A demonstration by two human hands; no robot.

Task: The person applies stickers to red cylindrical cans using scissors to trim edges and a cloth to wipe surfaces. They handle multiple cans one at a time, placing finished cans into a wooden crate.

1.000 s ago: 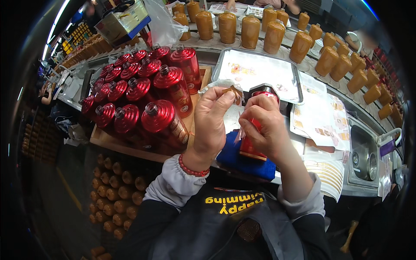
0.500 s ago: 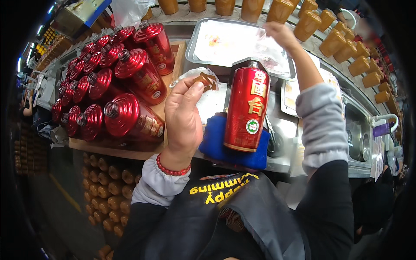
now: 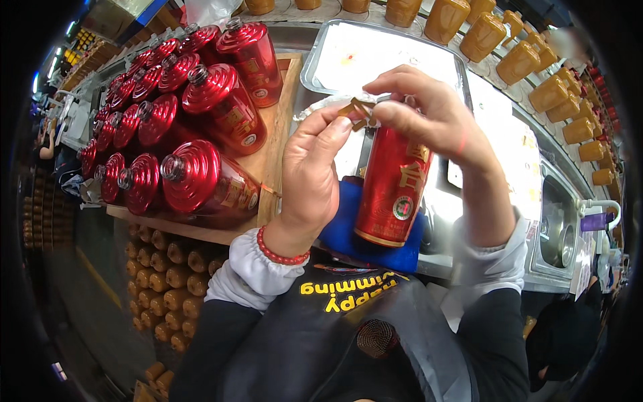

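- Strips of gold-brown material, thin and angular, sit between thumb and forefinger of the left hand, just in front of the red bottle's upper part.
- The left hand is pinched closed at the fingertips on these strips; a red bead bracelet circles its wrist.
- The right hand is partly open, thumb and fingers apart, its thumb tip close beside the strips; whether it touches or grips them cannot be told.
- The red bottle lies tilted below the right hand, lower end toward the person and over a blue cloth; the right hand covers most of its neck end.
- Raised gold characters and a round badge mark the bottle's front.
- To the left, more red bottles stand closely grouped on a wooden tray.
- Beyond the hands is a metal tray bearing a white sheet.
- Brown bottles line the far side; a metal sink is at the right.
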